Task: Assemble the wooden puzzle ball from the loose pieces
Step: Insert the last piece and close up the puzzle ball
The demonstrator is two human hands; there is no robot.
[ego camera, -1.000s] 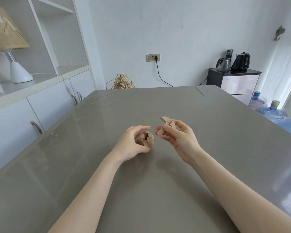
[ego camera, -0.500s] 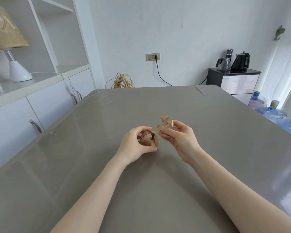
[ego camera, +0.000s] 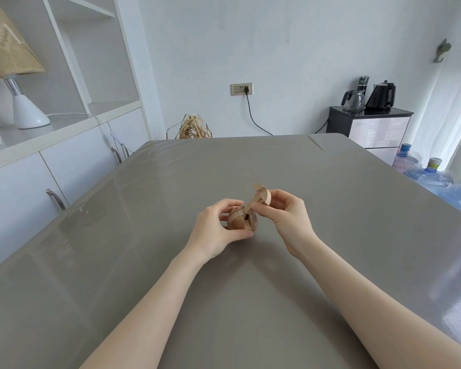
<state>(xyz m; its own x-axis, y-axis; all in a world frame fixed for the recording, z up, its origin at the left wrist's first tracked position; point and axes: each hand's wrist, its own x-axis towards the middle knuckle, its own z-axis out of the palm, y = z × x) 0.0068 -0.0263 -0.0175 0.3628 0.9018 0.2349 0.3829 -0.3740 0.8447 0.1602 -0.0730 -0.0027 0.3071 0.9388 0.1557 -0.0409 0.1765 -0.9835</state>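
Grey surface (ego camera: pixel 250 302) lies beneath both hands. Left hand (ego camera: pixel 213 230) grips the ball (ego camera: pixel 238 221); right hand (ego camera: pixel 288 217) pinches a piece (ego camera: pixel 261 197), its lower end touching the ball's top.

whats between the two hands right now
In the head view, the partly built wooden ball held by the left hand, and the loose piece pinched by the right hand, its lower end at the ball's gap.

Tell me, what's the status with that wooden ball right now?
Left hand grips the part-built ball on the table. Right hand pinches the last piece, its tip at the ball's slot. Nothing blocking.
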